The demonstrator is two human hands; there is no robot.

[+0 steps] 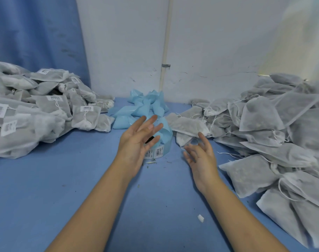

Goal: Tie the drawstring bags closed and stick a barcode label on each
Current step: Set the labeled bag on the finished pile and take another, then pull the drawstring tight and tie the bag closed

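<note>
Both hands over the blue tabletop (73, 188), neither holding anything. Left hand (135, 142): grip apart, fingers straight and spread, hovering in front of the label roll (157, 151). Right hand (200, 157): grip apart, fingers loose, near the closest bags of the right-hand pile.

Untied, unlabelled bags (264, 124): heaped at right, some spilling toward centre. Labelled bags (46, 106): stacked at left. Crumpled blue backing strip (137, 106) behind the roll.

Handling, judged:
- Bags look like thin non-woven fabric with loose filling: light, soft, likely to sag if lifted by a corner
- Best hold probably at the gathered neck, pinching both drawstring (227, 154) ends; cords are thin and may slip
- Labels are flimsy and sticky: peel by an edge, press onto a flattened face of the bag
</note>
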